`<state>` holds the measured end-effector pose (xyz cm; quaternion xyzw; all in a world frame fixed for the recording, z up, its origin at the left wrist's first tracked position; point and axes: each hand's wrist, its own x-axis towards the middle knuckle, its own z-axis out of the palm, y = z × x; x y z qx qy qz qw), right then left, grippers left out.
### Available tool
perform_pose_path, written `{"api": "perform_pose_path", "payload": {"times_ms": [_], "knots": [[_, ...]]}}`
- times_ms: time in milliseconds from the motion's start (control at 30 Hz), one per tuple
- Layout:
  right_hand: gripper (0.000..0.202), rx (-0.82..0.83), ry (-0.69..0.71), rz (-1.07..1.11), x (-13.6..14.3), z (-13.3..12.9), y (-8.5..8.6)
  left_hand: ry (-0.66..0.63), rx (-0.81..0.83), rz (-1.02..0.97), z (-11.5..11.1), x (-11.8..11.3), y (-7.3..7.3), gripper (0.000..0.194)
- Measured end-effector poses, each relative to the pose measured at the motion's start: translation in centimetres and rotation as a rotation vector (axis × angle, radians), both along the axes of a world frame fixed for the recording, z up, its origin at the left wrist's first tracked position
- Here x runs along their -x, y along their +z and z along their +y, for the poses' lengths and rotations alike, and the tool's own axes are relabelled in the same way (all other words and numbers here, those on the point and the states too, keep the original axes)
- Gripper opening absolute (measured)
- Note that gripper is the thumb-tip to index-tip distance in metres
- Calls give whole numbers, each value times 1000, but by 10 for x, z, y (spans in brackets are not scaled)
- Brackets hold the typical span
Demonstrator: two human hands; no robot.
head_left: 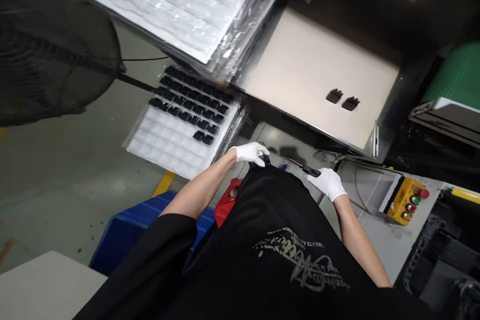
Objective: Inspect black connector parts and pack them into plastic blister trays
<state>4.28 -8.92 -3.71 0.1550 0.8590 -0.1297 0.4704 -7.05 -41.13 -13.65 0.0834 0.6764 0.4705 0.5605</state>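
My left hand [252,153], in a white glove, is closed on a small black plastic part [265,159] just in front of my shirt. The fingers partly cover this part. My right hand [327,182], also gloved in white, grips a black-handled tool [311,171] with a thin, slightly curved reddish tip pointing left toward the part. A gap separates the tip from the part. Two similar black parts [350,104] lie on the beige-topped table [300,70] ahead. More of them fill several rows of a clear tray [168,145] to the left.
Stacked clear trays [187,15] stand at the upper left, beside a large fan [56,55]. A blue bin [123,235] and a red container [226,203] are low on my left. At right are a yellow button box [403,200] and a green stack [455,77].
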Motion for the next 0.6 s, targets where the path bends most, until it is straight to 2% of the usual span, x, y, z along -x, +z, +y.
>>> {"api": "perform_pose_path", "payload": {"times_ms": [133,233,333,433,533,600], "knots": [[44,-25,158,35,28,-72,12,85,222,172,-23,2,-16,40],[46,-40,177,7,34,-109,1,222,323,202,-69,1,-26,42],[45,-160,-4,-53,30,-109,-27,402,387,183,-144,4,-37,44],[29,-176,-161,-62,18,-92,-54,585,494,176,-234,20,-54,49],[20,-156,-272,-65,-2,-86,-63,703,628,174,-310,44,-80,51],[19,-149,-360,-35,-16,-92,-62,734,675,168,-340,57,-98,51]]}}
